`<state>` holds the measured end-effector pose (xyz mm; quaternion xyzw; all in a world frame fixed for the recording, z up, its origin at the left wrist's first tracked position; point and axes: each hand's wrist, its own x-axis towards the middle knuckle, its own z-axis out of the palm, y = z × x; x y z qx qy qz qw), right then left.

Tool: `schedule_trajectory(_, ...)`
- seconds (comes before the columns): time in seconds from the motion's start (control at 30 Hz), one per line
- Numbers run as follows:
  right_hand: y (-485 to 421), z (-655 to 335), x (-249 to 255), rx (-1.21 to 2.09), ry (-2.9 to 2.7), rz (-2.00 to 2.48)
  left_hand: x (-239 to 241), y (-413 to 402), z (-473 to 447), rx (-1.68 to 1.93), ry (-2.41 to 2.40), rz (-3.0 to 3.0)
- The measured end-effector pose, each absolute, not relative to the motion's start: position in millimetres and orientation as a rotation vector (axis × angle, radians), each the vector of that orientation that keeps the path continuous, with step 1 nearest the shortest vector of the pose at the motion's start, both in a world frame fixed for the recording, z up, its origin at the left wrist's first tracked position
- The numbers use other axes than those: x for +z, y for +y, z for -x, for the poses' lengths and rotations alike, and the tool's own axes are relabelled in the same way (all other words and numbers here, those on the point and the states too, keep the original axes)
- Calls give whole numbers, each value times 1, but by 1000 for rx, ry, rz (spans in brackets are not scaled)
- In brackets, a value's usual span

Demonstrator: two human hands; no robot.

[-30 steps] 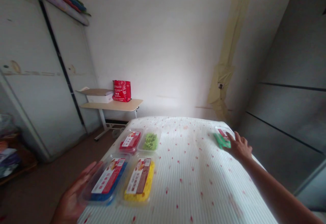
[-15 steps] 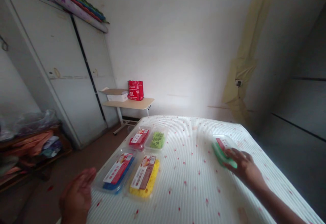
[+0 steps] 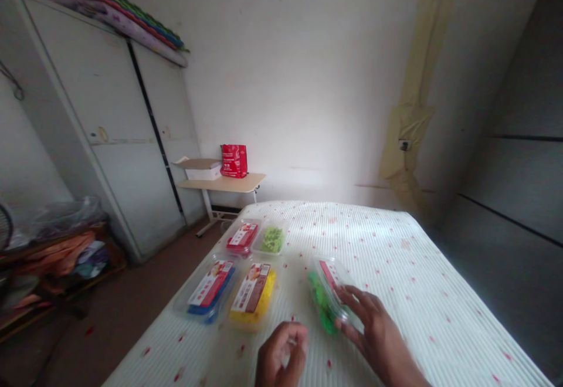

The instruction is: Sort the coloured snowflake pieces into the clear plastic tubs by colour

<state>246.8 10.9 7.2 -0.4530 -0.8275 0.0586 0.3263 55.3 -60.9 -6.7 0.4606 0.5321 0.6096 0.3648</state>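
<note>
My right hand (image 3: 369,328) grips the near right side of a clear plastic box (image 3: 347,311) with green contents and a red and white label. The box is tilted, its green side facing left; whether it touches the cloth I cannot tell. To its left, my left hand (image 3: 282,355) is curled, thumb close to the fingers, with nothing visible in it and apart from the box. Beyond it on the left lie similar clear boxes: one with yellow contents (image 3: 253,296), one with blue (image 3: 209,290), one with red (image 3: 241,237) and one with light green pieces (image 3: 271,238).
A striped cloth with red specks (image 3: 396,293) covers the table. Behind stands a small desk (image 3: 237,183) bearing a red bag (image 3: 234,161) and a carton (image 3: 203,171). A white cabinet (image 3: 101,105) and a low shelf (image 3: 101,258) holding cloths are on the left.
My right hand has brought the green box leftward and nearer, tilting it. My left hand has moved right from the table's left edge to beside that box, its fingers now curled.
</note>
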Motion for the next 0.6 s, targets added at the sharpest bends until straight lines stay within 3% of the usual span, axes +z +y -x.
schedule_trajectory(0.17, 6, -241, 5, 741, -1911, 997, -5, -23, -74, 1366, 875, -606)
schedule_trajectory(0.6, 7, -253, 4, 607, -1979, 1000, -1, -1, -93, 1537, 702, -448)
